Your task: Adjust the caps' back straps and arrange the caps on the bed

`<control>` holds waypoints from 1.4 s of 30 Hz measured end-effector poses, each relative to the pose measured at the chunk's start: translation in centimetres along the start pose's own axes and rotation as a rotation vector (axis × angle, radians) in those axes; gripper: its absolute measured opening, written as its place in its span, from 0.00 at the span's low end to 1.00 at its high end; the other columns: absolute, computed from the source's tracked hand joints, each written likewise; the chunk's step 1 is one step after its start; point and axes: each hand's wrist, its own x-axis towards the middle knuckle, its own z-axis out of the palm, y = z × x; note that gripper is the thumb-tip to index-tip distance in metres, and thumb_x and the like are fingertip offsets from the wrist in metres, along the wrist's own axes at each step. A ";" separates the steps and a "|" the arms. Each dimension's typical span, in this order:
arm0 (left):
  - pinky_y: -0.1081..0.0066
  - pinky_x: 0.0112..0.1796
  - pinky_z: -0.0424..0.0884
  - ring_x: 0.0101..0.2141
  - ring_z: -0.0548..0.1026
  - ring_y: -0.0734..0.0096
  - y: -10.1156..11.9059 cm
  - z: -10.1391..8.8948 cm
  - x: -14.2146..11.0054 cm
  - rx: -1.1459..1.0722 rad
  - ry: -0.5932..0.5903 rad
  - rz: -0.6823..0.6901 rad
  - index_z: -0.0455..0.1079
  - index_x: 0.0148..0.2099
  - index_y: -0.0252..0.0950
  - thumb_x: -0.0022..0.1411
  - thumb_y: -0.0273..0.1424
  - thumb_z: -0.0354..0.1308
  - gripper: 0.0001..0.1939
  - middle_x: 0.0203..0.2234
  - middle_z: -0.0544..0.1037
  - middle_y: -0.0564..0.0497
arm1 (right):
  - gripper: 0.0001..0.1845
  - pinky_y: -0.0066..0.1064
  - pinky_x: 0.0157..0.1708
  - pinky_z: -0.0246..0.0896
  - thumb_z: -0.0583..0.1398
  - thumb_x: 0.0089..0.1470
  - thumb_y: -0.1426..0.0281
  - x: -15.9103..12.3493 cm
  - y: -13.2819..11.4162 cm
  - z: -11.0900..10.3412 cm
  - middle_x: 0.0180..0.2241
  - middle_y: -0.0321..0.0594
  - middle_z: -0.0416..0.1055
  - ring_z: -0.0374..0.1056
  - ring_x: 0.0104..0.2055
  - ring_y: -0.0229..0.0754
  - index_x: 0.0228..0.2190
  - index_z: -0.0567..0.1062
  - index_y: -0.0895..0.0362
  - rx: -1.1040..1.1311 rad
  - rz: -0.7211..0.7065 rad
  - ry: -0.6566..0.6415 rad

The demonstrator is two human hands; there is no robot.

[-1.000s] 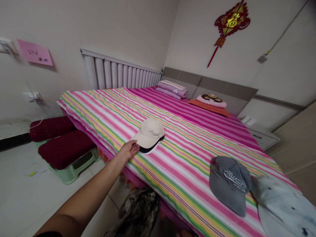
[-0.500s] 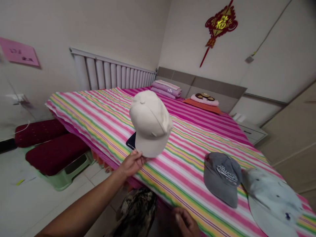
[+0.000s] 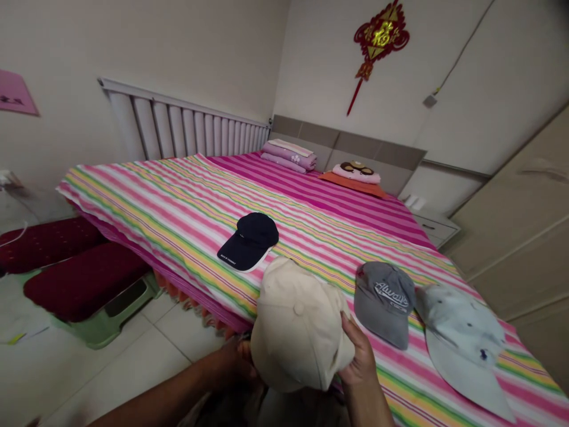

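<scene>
Both my hands hold a cream cap (image 3: 299,326) in front of me, just above the near edge of the striped bed (image 3: 178,207). My left hand (image 3: 233,365) grips its left side from below and is mostly hidden behind it. My right hand (image 3: 360,353) clasps its right side with fingers curled on the fabric. A navy cap (image 3: 249,240) lies flat on the bedspread beyond. To the right lie a grey cap (image 3: 384,302) and a pale blue cap (image 3: 464,338) side by side.
Two maroon cushioned stools (image 3: 80,279) stand on the tiled floor at the left. A white radiator (image 3: 186,127) lines the wall behind the bed. Folded bedding (image 3: 288,157) and a pillow (image 3: 358,173) sit at the headboard. A white nightstand (image 3: 433,224) and a wardrobe (image 3: 524,225) are at the right.
My left hand lifted the cream cap off the navy cap and brought it down toward me. My right hand came up and took hold of its other side.
</scene>
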 end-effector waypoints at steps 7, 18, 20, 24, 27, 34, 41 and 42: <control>0.63 0.38 0.66 0.37 0.73 0.56 5.1 0.9 1.8 -0.217 0.047 -0.014 0.72 0.33 0.32 0.45 0.41 0.58 0.17 0.27 0.77 0.44 | 0.30 0.48 0.42 0.62 0.67 0.34 0.66 -1.9 1.4 -1.6 0.33 0.48 0.76 0.71 0.39 0.57 0.43 0.71 0.57 -0.076 0.113 -0.099; 0.72 0.32 0.66 0.26 0.73 0.70 6.5 3.1 2.9 -0.118 0.023 0.126 0.73 0.36 0.28 0.39 0.27 0.66 0.17 0.26 0.77 0.44 | 0.25 0.45 0.38 0.64 0.67 0.32 0.69 -4.6 2.2 -2.9 0.32 0.47 0.76 0.71 0.38 0.55 0.38 0.73 0.57 -0.127 0.140 -0.053; 0.73 0.31 0.66 0.26 0.73 0.70 6.7 3.2 2.6 -0.079 0.000 0.087 0.74 0.35 0.28 0.39 0.27 0.65 0.15 0.26 0.77 0.44 | 0.24 0.44 0.37 0.64 0.68 0.31 0.68 -4.9 2.0 -3.5 0.31 0.46 0.76 0.71 0.37 0.55 0.35 0.74 0.57 -0.146 0.164 -0.079; 0.76 0.25 0.63 0.20 0.70 0.75 6.9 3.2 2.3 -0.028 0.076 0.080 0.75 0.28 0.28 0.39 0.25 0.64 0.09 0.19 0.76 0.48 | 0.25 0.42 0.34 0.64 0.69 0.28 0.64 -5.3 1.5 -4.5 0.27 0.43 0.75 0.71 0.33 0.52 0.34 0.74 0.55 -0.154 0.186 -0.118; 0.77 0.24 0.63 0.19 0.69 0.76 7.0 3.5 2.2 -0.043 0.087 0.079 0.74 0.26 0.28 0.39 0.24 0.63 0.07 0.17 0.74 0.50 | 0.21 0.37 0.29 0.63 0.68 0.30 0.60 -5.5 1.3 -4.6 0.23 0.41 0.72 0.69 0.29 0.48 0.29 0.74 0.55 -0.181 0.175 -0.173; 0.75 0.25 0.63 0.20 0.69 0.74 7.7 5.2 2.2 -0.097 0.015 0.081 0.74 0.27 0.29 0.39 0.26 0.63 0.09 0.20 0.75 0.49 | 0.14 0.31 0.25 0.59 0.63 0.39 0.58 -5.9 0.4 -2.5 0.22 0.39 0.64 0.61 0.25 0.40 0.20 0.70 0.56 -0.152 0.000 -0.290; 0.75 0.23 0.62 0.19 0.68 0.76 7.9 5.8 2.0 -0.117 0.014 0.082 0.73 0.27 0.28 0.38 0.29 0.64 0.11 0.18 0.73 0.50 | 0.14 0.27 0.19 0.55 0.55 0.51 0.60 -6.1 -0.1 -0.6 0.14 0.31 0.56 0.53 0.15 0.32 0.21 0.68 0.55 -0.067 -0.088 -0.180; 0.76 0.22 0.61 0.18 0.67 0.77 7.9 5.8 1.9 -0.114 0.015 0.080 0.73 0.26 0.28 0.37 0.29 0.65 0.11 0.17 0.72 0.51 | 0.12 0.26 0.18 0.55 0.55 0.51 0.61 -6.1 -0.2 -0.5 0.14 0.30 0.56 0.52 0.14 0.30 0.23 0.69 0.55 -0.071 -0.089 -0.159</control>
